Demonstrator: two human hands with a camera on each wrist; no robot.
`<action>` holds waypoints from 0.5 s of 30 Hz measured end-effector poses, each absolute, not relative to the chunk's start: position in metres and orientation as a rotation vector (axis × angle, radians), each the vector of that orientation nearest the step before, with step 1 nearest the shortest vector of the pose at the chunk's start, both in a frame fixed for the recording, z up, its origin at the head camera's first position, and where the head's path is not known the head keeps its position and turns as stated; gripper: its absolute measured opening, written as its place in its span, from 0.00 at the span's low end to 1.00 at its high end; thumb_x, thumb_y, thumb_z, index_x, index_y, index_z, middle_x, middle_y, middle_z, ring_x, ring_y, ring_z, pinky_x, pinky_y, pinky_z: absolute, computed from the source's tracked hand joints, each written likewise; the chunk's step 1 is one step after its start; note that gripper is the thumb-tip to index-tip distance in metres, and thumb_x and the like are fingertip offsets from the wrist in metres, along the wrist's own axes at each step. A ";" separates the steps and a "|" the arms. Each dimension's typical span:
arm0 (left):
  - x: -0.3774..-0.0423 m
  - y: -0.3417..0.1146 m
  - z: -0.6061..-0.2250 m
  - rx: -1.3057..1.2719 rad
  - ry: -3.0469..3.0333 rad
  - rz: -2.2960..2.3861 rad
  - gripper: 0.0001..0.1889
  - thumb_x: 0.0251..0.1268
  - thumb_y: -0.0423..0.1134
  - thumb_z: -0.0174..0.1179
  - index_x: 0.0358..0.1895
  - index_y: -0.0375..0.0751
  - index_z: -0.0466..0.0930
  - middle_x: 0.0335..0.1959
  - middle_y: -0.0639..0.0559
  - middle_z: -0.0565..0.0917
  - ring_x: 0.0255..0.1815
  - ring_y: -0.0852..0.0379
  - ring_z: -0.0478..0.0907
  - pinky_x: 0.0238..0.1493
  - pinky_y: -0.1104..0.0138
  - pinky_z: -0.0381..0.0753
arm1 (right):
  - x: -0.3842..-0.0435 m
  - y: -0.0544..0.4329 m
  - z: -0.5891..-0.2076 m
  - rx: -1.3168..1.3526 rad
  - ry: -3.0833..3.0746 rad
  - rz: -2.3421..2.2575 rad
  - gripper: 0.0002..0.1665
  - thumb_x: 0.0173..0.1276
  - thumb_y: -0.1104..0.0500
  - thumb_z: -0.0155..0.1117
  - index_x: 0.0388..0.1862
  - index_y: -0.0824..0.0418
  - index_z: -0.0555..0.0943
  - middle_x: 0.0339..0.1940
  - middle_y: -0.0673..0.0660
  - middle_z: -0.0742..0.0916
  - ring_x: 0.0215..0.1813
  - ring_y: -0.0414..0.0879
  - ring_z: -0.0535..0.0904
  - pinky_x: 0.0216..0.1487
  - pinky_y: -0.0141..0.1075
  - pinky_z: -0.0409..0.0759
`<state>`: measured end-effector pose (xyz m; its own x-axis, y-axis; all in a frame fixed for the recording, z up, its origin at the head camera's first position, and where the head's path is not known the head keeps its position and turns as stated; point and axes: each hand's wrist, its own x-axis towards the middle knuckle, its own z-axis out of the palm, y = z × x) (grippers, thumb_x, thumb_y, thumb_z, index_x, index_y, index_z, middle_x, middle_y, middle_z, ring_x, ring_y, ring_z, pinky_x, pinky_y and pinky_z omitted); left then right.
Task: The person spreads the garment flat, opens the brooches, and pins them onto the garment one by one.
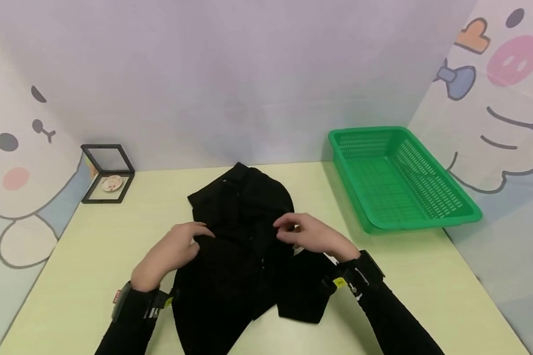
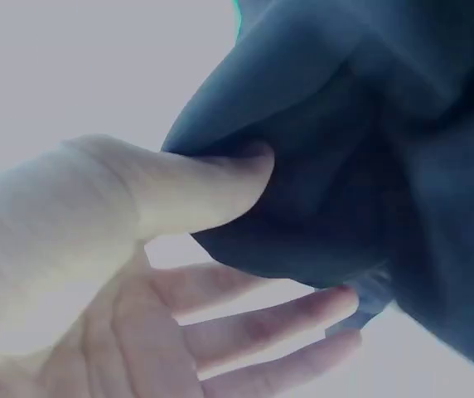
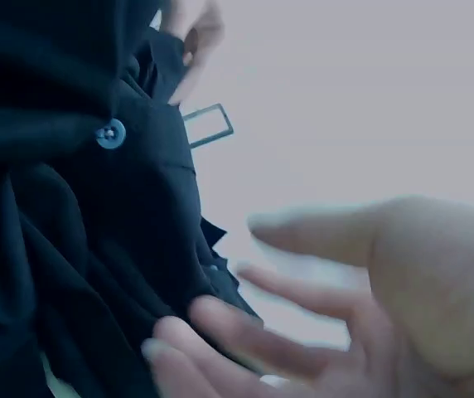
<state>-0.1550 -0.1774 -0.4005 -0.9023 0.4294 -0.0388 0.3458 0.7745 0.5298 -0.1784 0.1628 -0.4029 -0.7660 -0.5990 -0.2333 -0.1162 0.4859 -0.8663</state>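
A black button-up shirt (image 1: 231, 266) lies rumpled on the table, collar toward the back wall and a sleeve (image 1: 304, 291) spread to the front right. My left hand (image 1: 177, 246) is at the shirt's left edge. In the left wrist view its thumb (image 2: 220, 186) lies on the dark cloth (image 2: 328, 166), with the index finger running behind the fold. On the other side, my right hand (image 1: 313, 234) hovers by the shirt's right edge. Its thumb and fingers stand apart with nothing between them in the right wrist view, beside the placket with a button (image 3: 111, 133).
A green plastic basket (image 1: 360, 197) stands at the back right of the pale table (image 1: 115, 256). Toward the back left is a black-framed display case (image 1: 101, 201), its upper frame raised, with a small round patterned piece (image 1: 112, 183). Printed curtains surround the table.
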 end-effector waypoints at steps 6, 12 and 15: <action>-0.153 -0.220 -0.385 0.285 2.831 0.802 0.30 0.58 0.18 0.40 0.57 0.35 0.85 0.50 0.31 0.83 0.18 0.58 0.55 0.20 0.67 0.58 | -0.179 0.151 -0.415 -0.836 2.238 -1.030 0.25 0.79 0.55 0.61 0.72 0.57 0.74 0.69 0.61 0.80 0.60 0.51 0.84 0.60 0.43 0.81; -0.156 -0.222 -0.375 0.203 2.708 0.813 0.32 0.55 0.16 0.40 0.63 0.31 0.79 0.64 0.20 0.73 0.17 0.58 0.53 0.22 0.66 0.60 | -0.180 0.141 -0.423 -0.882 2.408 -0.878 0.18 0.77 0.59 0.63 0.62 0.63 0.83 0.59 0.60 0.86 0.55 0.51 0.84 0.58 0.42 0.81; -0.157 -0.211 -0.373 0.224 2.660 0.871 0.32 0.57 0.18 0.39 0.67 0.31 0.76 0.67 0.21 0.71 0.18 0.57 0.52 0.22 0.65 0.60 | -0.181 0.137 -0.422 -0.888 2.457 -0.880 0.09 0.76 0.61 0.64 0.48 0.59 0.88 0.47 0.53 0.90 0.42 0.44 0.83 0.49 0.36 0.81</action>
<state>-0.1569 -0.2115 -0.3729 -0.9324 0.2487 -0.2623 0.0453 0.8003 0.5978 -0.1814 0.1374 -0.4219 -0.7267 -0.6732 -0.1364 -0.4337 0.6037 -0.6690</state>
